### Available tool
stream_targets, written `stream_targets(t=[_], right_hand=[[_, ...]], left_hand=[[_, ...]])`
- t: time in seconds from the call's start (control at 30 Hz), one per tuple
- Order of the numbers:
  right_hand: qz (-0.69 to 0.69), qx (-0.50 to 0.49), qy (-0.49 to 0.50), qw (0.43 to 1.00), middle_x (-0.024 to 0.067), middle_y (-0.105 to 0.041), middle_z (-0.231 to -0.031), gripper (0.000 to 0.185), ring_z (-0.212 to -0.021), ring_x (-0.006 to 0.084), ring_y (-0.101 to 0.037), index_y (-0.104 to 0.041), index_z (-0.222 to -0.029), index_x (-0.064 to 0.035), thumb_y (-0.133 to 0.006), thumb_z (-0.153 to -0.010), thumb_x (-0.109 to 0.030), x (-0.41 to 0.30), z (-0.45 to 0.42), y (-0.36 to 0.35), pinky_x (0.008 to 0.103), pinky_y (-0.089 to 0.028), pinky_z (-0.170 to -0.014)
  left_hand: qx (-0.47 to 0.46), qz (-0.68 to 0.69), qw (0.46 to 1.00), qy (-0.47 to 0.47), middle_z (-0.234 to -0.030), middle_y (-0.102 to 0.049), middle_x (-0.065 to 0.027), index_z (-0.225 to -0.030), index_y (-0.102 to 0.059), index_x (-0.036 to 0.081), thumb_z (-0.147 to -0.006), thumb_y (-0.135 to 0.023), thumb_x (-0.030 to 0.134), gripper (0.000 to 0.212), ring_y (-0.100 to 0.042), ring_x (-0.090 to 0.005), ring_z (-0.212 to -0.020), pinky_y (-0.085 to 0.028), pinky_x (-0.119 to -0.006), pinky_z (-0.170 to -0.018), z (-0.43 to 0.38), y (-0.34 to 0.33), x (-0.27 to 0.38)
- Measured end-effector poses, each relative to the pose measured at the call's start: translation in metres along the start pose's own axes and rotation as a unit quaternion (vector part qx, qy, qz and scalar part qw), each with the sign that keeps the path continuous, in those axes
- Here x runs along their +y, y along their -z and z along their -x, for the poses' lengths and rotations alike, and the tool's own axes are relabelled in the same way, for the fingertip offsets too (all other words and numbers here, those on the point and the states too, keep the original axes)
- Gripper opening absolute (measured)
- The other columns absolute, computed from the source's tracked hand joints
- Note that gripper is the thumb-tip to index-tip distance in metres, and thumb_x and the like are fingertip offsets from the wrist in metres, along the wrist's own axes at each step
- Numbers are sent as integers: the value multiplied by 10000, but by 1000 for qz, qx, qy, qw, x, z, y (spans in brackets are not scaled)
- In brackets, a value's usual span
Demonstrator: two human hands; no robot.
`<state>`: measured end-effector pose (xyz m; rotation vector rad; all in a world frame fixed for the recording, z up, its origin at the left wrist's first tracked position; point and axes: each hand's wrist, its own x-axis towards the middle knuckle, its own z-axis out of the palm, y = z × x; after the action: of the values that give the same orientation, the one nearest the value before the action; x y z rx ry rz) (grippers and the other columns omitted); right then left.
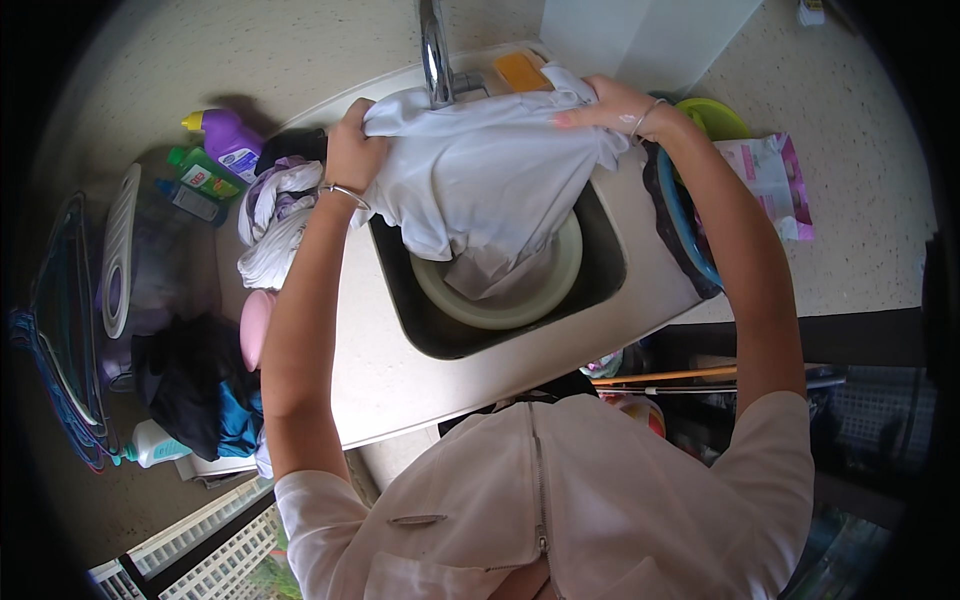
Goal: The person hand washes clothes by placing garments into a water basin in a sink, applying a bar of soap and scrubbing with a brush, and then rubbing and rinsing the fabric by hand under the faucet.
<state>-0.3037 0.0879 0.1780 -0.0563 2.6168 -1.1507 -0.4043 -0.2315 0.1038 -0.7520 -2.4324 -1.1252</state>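
A white cloth garment (495,161) is stretched between my two hands above the sink. My left hand (355,150) grips its upper left edge, fingers curled into the fabric. At the upper right edge, my right hand (615,109) pinches it between thumb and fingers. The garment's lower end hangs into a pale round basin (499,321), which sits inside the dark sink bowl (442,346). Behind the garment rises a chrome faucet (436,60), its base partly covered by the cloth.
An orange bar (520,71) lies behind the faucet. Left are bunched white clothes (276,251), a purple bottle (229,142), a green bottle (204,172), a pink object (257,330), dark clothes (187,382) and hangers (67,360). Right are a blue-rimmed basin (679,217) and a pink package (769,180).
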Motion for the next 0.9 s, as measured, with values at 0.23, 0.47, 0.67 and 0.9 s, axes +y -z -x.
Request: stream_targets(t=[0.23,0.47,0.67,0.9], right_hand=[[-227,53,-12,972,86,-623,-996,475,-881,152,-588,-577,-1090,29,-738,-723,-225,5,-6,-24,256,-457,-795],[-133,-44,-50,989,73,-621,-1004,498,-924,150,-574,-570,-1105,4,-755,-714,-242,23,-24,-56,268,-447,-829],[-96,-289,-76,950,77,-611,-1016,602,-942,158,-565,-535,-1108,28,-797,-671,-294,74,-32,-83,267,-447,-808],[-311,-253,-176,899,97,-594,-1071,490,-936,158,-587,-480,-1154,56,-713,-764,-126,105,-47,-107,282,-479,-815]], left_hand=[[-464,291,815,191,-977,-628,-52,-1148,-570,-19,-749,-718,413,606,-555,-97,-882,-439,-234,-798,22,-12,25],[-610,333,685,220,-1016,-608,-57,-1253,-450,-18,-688,-795,271,723,-536,-125,-967,-410,-245,-873,74,-43,18],[-351,561,633,403,-1123,-588,-89,-1229,-478,-5,-853,-629,211,459,-562,-190,-1040,-432,-329,-924,91,-61,15],[-321,462,721,403,-1179,-548,-87,-1274,-429,6,-776,-718,277,636,-530,-171,-1065,-419,-314,-925,111,-79,9]])
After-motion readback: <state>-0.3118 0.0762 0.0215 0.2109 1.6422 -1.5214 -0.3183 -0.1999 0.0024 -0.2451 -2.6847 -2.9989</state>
